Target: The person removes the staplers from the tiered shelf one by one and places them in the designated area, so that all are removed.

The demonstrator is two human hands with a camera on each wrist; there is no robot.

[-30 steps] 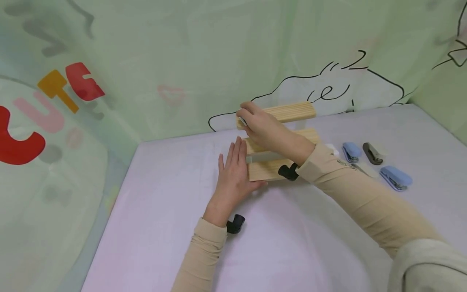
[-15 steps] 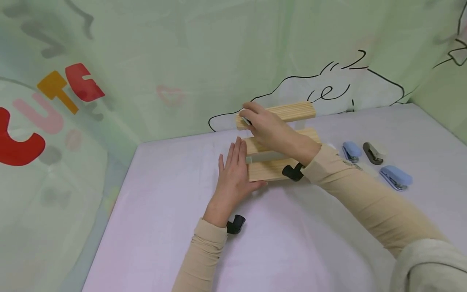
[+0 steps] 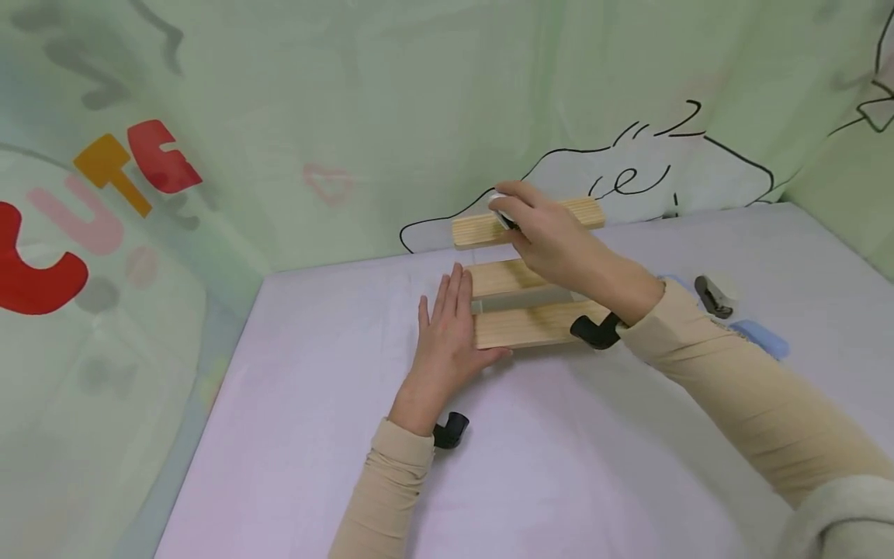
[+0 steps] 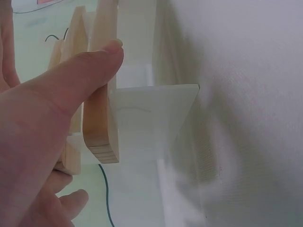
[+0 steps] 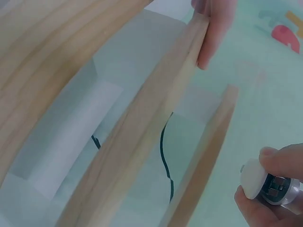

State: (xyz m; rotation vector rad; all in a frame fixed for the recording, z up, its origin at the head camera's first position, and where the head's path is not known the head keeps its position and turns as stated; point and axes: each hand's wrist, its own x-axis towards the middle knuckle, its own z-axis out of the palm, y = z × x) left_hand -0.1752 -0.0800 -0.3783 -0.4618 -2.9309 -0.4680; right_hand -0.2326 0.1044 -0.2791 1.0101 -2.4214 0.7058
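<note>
A stepped rack has three pale wooden slats, the lowest slat [image 3: 520,326] in front and the top slat [image 3: 583,211] at the back, on clear plastic supports. My left hand [image 3: 447,334] rests against the rack's left end, fingers straight; in the left wrist view its thumb [image 4: 90,68] lies on the front slat. My right hand [image 3: 559,241] pinches a small white-and-black stapler [image 5: 254,178] between thumb and fingers. In the head view the stapler overlaps the top slat left of its middle. The right hand partly hides the middle slat [image 3: 492,278].
Right of the rack on the white-covered table [image 3: 335,404] lie a dark-and-white stapler [image 3: 714,296] and a blue stapler [image 3: 763,338]. Another blue one is mostly hidden behind the right sleeve [image 3: 740,373]. A green printed curtain [image 3: 384,101] stands close behind the rack.
My right hand has moved right along the top slat with the stapler, uncovering the slat's left end. Its forearm now covers more of the staplers on the table. The left hand stays put.
</note>
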